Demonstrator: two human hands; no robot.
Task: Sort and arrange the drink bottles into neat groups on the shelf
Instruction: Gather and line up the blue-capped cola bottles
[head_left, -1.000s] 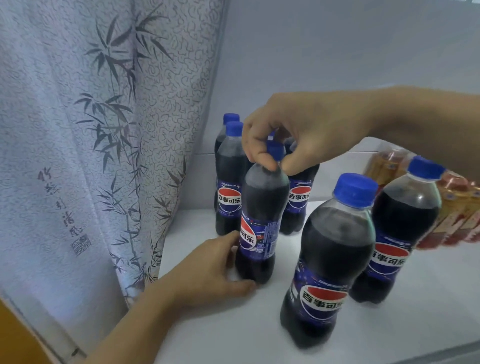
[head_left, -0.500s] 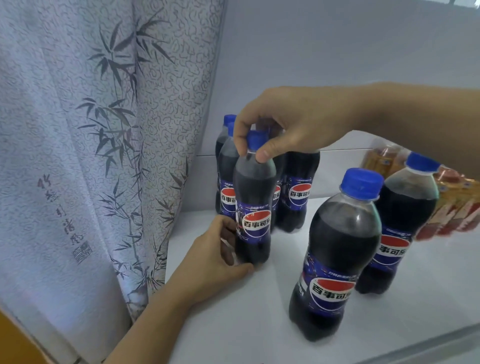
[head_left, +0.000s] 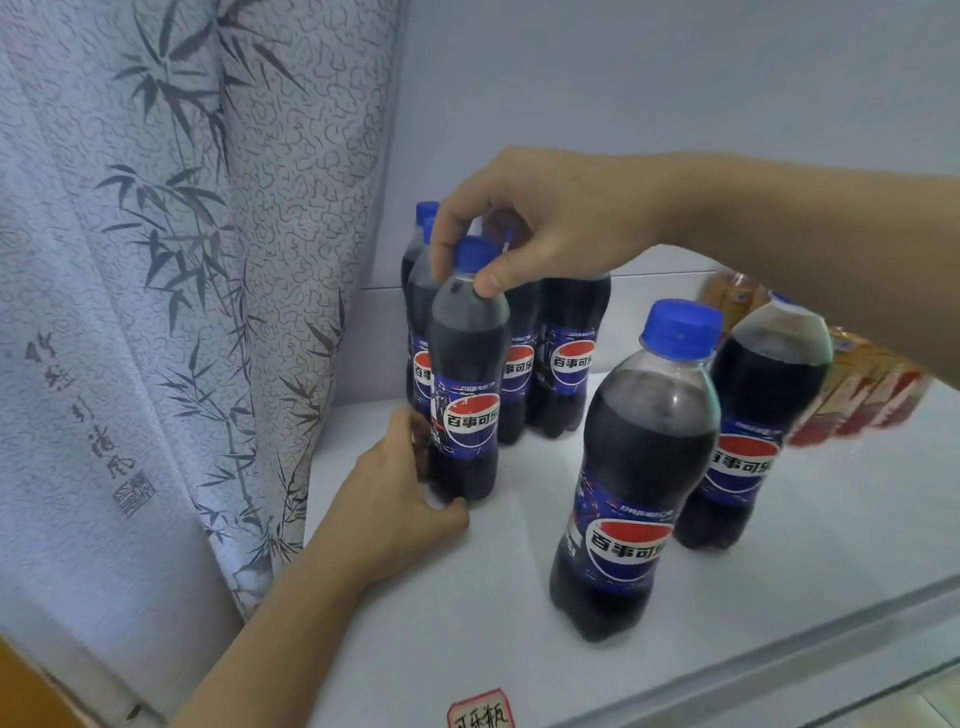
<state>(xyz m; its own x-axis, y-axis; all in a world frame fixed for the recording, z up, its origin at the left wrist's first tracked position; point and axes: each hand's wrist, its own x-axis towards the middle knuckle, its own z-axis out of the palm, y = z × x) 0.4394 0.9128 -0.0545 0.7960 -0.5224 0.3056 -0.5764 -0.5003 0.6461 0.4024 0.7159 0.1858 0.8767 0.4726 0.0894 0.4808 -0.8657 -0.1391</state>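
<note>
A dark cola bottle (head_left: 467, 395) with a blue cap stands on the white shelf (head_left: 519, 597), in front of a cluster of like cola bottles (head_left: 569, 358) in the back left corner. My right hand (head_left: 550, 228) grips its cap and neck from above. My left hand (head_left: 400, 499) cups its base from the left, thumb along the bottom. Two more cola bottles stand apart to the right: a near one (head_left: 639, 467) and one behind it (head_left: 753, 431). My right forearm hides that far bottle's cap.
A bamboo-print curtain (head_left: 182, 312) hangs along the shelf's left side. Orange and red drink bottles (head_left: 857, 395) lie at the back right, partly behind my right arm. The shelf's front edge (head_left: 779, 654) runs across the lower right, with a red-bordered label (head_left: 480, 714) at the bottom.
Both hands have slid the held cola bottle back and left toward the corner cluster and turned it, so its label now faces me.
</note>
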